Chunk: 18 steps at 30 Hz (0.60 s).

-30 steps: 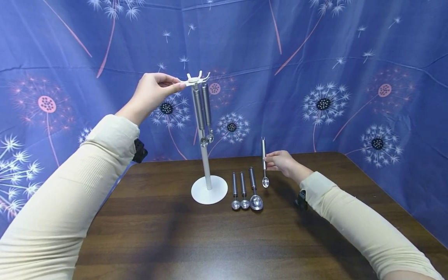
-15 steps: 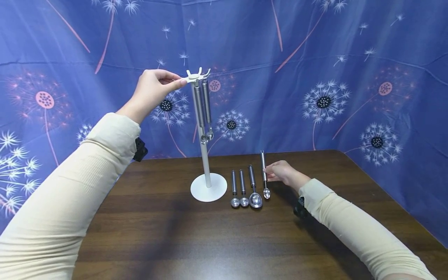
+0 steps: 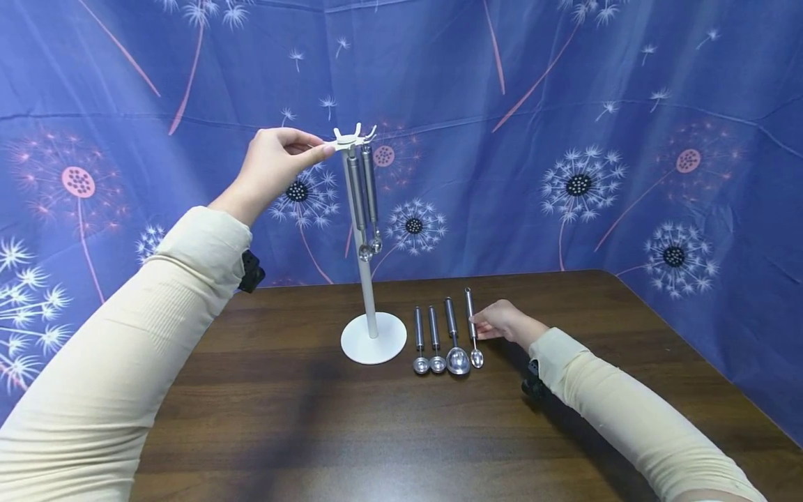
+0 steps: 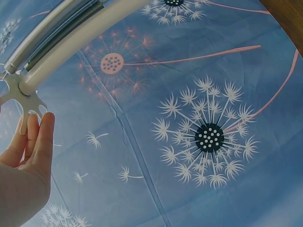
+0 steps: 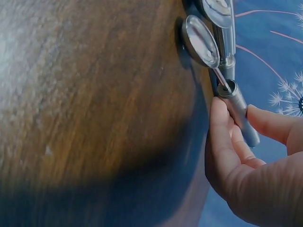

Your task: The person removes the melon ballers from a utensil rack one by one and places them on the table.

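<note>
My left hand (image 3: 272, 160) pinches one hook of the white hook stand (image 3: 366, 293) at its top. In the left wrist view, thumb and fingers meet around that hook (image 4: 23, 124). Two steel melon ballers, one in front (image 3: 356, 192) and one behind (image 3: 370, 185), hang from other hooks. My right hand (image 3: 505, 323) pinches the steel handle of a small oval scoop (image 3: 470, 307). Its bowl (image 5: 201, 41) is low over the table, right of the row; whether it touches the wood I cannot tell.
Left of the held scoop, a larger oval scoop (image 3: 458, 360) and two round-bowled scoops, one inner (image 3: 437, 364) and one outer (image 3: 421, 364), lie side by side on the brown wooden table (image 3: 389, 432). A blue dandelion-print cloth (image 3: 495, 174) hangs behind the table.
My right hand has lowered the small oval scoop from above the table down beside the row of scoops. The left hand stays on the stand's hook.
</note>
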Tool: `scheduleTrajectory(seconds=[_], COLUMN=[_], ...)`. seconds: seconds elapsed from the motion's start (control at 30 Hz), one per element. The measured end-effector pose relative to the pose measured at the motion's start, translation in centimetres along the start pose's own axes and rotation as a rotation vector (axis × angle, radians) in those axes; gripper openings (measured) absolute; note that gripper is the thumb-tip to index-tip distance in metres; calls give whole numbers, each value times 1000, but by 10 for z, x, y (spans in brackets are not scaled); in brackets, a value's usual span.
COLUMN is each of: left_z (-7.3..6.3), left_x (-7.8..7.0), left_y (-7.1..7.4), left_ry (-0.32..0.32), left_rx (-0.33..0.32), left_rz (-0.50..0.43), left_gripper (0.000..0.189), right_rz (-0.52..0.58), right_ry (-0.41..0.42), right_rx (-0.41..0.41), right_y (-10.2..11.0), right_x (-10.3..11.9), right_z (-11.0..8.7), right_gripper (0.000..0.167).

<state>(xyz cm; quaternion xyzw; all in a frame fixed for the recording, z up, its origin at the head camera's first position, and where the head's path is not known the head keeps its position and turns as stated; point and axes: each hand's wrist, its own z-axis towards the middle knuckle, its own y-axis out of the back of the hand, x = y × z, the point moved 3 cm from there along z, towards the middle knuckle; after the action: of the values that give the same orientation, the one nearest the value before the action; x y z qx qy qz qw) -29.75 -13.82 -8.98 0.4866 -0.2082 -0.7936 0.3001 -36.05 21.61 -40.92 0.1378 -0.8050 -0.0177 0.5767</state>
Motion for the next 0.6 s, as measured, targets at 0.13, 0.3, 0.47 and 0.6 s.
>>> scheduleTrajectory(seconds=[0.13,0.3,0.47,0.6], left_z=[0,0,-1,-2], left_x=[2,0,1,0], left_y=[0,0,-1,0], left_ry=[4,5,12,12], left_rx=[-1,-14,-8,-13], left_rz=[-15,-19,-29,-26], left_gripper=[52,52,53,53], right_rz=[-16,-20,-42,-86], right_ry=[-48,-70,-91,-81], right_rx=[2,-4,-19,-38], right_y=[-2,-1,-3,-7], right_x=[-3,-5,-6,-4], right_z=[4,4,4,6], right_gripper=[6,8,13,19])
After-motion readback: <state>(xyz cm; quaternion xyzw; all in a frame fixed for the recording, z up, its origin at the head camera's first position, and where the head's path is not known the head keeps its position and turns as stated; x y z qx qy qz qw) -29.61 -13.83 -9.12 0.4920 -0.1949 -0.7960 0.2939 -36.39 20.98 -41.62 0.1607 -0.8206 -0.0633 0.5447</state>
